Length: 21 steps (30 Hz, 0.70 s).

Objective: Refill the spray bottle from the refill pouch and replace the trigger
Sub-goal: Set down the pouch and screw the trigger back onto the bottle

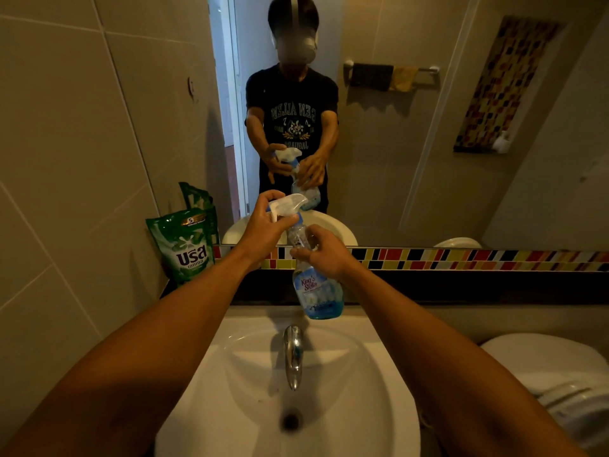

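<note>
Head view, looking down over a white sink (379, 374): 2 bare forearms reach forward above the basin and meet at a clear spray bottle (318, 291) held in the air over the chrome tap (293, 356). The right hand (324, 253) is wrapped around the bottle's narrow upper body, just below the neck. The left hand (267, 222) is closed on the white trigger (288, 204), which sits at the top of the bottle; whether it is fully screwed on cannot be told. The bottle is tilted a little, its base toward the right, and carries a blue label with blue liquid low in the bottom. A green refill pouch (186, 247) stands upright at the back left of the worktop (494, 288), leaning near the tiled wall, well apart from both hands. A mirror (379, 143) behind the sink reflects the person holding the bottle. A white toilet lid (547, 361) shows at the right edge.
</note>
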### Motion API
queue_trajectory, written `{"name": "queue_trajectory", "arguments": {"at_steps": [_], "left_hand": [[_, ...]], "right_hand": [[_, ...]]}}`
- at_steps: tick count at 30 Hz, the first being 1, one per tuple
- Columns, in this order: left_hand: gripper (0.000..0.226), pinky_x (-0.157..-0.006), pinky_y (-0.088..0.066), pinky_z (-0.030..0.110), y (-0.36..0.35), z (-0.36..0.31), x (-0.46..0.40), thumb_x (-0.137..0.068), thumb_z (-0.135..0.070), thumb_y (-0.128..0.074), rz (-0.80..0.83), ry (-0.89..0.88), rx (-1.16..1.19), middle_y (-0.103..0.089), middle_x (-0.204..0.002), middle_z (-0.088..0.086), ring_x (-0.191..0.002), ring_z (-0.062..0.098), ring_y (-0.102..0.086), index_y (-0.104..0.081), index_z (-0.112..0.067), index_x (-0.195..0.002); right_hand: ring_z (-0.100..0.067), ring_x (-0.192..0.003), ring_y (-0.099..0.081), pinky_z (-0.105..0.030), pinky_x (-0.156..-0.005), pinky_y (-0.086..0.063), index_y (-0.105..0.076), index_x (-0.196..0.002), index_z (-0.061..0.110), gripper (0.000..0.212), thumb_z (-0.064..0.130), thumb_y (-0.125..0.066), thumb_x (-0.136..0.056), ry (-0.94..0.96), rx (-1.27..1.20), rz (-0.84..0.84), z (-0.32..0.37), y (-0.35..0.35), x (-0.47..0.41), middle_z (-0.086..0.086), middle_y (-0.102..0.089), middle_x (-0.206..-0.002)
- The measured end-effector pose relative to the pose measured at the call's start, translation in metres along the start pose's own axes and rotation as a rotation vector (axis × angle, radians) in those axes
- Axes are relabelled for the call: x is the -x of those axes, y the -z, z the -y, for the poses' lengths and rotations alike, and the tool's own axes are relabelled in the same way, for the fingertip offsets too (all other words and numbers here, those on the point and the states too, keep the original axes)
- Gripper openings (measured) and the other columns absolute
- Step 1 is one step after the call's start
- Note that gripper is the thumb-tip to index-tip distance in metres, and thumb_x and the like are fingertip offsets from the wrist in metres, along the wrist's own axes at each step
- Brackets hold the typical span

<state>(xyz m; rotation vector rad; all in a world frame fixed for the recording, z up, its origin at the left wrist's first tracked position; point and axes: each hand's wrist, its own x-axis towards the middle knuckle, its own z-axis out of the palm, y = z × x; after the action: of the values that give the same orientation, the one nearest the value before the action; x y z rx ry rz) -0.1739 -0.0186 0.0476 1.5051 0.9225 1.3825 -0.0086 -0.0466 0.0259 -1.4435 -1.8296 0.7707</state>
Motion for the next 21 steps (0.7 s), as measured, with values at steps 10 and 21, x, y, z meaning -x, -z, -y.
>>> {"name": "queue_trajectory", "arguments": {"at_steps": [10,21], "left_hand": [[0.055,-0.071,-0.058,0.022,0.0009,-0.0022,0.0013,-0.088,0.002,-0.068,0.029,0.035,0.005,-0.056,-0.116,-0.005,-0.098,0.016,-0.064,-0.044,-0.020,-0.132],[0.055,-0.078,-0.060,0.030,-0.0003,-0.0058,-0.0005,-0.088,-0.002,-0.069,0.051,0.037,-0.001,-0.054,-0.123,0.002,-0.109,0.025,-0.064,-0.044,-0.024,-0.131]], "right_hand": [[-0.012,-0.088,-0.064,-0.034,-0.079,-0.051,-0.059,-0.115,0.022,0.030,0.033,-0.075,-0.093,0.008,-0.048,0.008,-0.0017,0.0011,-0.0013,0.010,-0.064,-0.095],[-0.013,-0.091,-0.068,-0.030,-0.077,-0.051,-0.061,-0.119,0.015,0.034,0.030,-0.077,-0.092,-0.001,-0.101,0.009,0.0004,0.0017,-0.0011,0.006,-0.068,-0.099]]}}
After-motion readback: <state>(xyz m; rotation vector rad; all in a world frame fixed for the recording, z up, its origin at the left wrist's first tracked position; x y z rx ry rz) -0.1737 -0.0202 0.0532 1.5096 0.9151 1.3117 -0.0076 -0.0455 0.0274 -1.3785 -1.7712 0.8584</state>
